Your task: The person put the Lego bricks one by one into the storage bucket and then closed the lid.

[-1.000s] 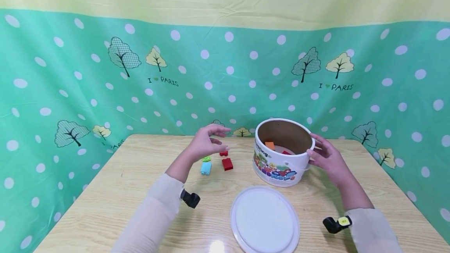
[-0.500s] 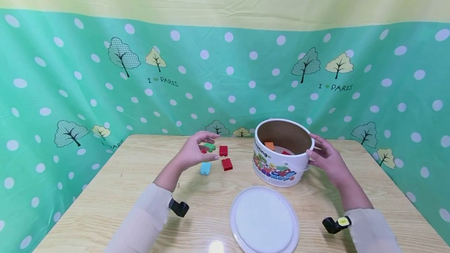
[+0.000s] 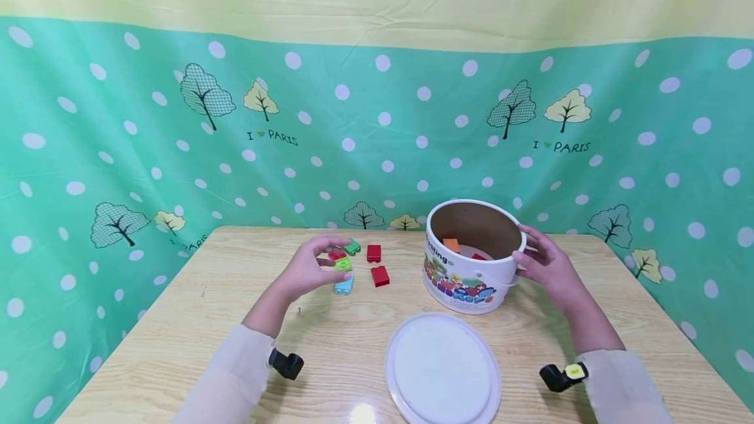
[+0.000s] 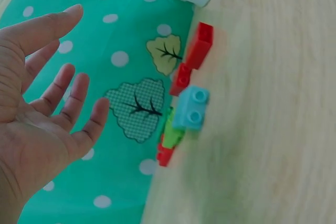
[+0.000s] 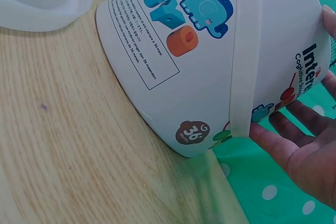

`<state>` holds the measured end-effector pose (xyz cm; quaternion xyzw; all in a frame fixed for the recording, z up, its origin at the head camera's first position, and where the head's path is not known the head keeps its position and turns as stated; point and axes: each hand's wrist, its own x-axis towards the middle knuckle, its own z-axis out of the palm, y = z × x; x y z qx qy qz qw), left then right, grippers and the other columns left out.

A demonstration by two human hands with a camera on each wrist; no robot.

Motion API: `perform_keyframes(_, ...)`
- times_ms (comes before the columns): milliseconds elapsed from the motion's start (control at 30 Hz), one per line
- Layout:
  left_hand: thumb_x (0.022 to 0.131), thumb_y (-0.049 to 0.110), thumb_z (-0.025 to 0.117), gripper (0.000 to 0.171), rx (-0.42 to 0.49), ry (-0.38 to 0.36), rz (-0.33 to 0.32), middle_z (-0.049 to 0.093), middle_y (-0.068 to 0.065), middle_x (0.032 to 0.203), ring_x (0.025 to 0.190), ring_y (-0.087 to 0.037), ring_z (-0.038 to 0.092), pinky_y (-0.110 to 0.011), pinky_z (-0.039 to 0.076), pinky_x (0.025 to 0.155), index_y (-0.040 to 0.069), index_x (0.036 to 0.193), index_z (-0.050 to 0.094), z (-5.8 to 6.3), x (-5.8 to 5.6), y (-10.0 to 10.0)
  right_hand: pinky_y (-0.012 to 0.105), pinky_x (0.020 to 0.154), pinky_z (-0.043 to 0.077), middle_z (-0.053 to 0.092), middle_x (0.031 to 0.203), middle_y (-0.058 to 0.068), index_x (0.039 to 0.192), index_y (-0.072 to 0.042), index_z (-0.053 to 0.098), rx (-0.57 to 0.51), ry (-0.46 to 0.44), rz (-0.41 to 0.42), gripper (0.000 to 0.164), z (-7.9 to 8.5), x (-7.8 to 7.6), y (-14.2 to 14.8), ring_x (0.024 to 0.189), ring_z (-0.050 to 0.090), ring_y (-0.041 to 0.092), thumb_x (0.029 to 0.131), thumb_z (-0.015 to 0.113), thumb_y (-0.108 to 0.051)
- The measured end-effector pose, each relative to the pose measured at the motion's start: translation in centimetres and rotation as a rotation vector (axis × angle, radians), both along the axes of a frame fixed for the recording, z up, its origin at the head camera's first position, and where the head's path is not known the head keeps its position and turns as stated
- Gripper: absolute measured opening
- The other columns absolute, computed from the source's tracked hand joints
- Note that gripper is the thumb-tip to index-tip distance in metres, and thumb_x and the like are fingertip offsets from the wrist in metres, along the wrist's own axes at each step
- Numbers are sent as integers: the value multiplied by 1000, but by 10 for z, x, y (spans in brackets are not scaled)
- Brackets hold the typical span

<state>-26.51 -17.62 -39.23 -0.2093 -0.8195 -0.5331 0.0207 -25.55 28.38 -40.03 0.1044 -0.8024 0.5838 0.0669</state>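
My left hand (image 3: 312,270) hovers with thumb and fingers spread, holding nothing, beside a small group of toy bricks. Around its fingertips lie a light blue brick (image 3: 344,286), a light green brick (image 3: 343,264), a dark green brick (image 3: 352,247) and a partly hidden red brick (image 3: 336,255). Two more red bricks, the rear one (image 3: 374,253) and the front one (image 3: 379,276), sit just to the right. With thumb and fingers round its outer wall below the rim, my right hand (image 3: 549,264) holds a white bucket (image 5: 210,77) printed with toy pictures.
Inside the bucket are an orange brick (image 3: 451,245) and a red brick (image 3: 479,256). A round white lid (image 3: 443,371) lies flat in front of it on the wooden table (image 3: 177,319). A green dotted curtain (image 3: 383,149) hangs behind the far edge.
My left hand has drawn back leftward and slightly toward me over the bricks, uncovering the green and red ones behind it. My right hand and the bucket have stayed put.
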Motion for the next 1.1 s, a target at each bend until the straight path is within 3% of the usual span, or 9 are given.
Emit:
perform_keyframes(133,76,4,82,52,21,-21,9,60,-11,121,113,-37,53,-47,49,95,10,125,64,-9,0,-6,42,86,54,32,148,25,155,-17,26,-9,0,8,66,0,0,0,118,48,20,99,59,-28)
perform_keyframes(233,78,3,80,51,25,-40,16,60,-14,123,116,-42,51,-48,48,96,6,126,62,-17,1,-10,41,86,54,33,148,25,155,-17,27,-13,-3,9,66,0,0,0,115,48,15,99,59,-28)
perform_keyframes(500,74,7,84,56,36,-125,58,56,-19,131,119,-38,52,-48,47,99,9,127,63,-30,2,-15,43,87,53,33,148,25,155,-17,27,-9,-5,1,68,0,0,-1,119,47,23,98,61,-31)
perform_keyframes(800,73,7,85,59,-10,-171,69,57,-19,128,115,-34,56,-44,50,96,1,127,62,-43,-5,-15,46,88,53,29,151,26,156,-19,23,-4,-14,2,69,1,0,1,129,39,44,98,59,-32)
perform_keyframes(1100,73,8,86,55,-41,-228,88,60,-15,126,115,-32,58,-39,52,94,6,124,65,-55,-14,-13,48,88,52,31,149,26,156,-18,25,-6,-7,5,68,0,0,0,126,43,36,98,59,-31)
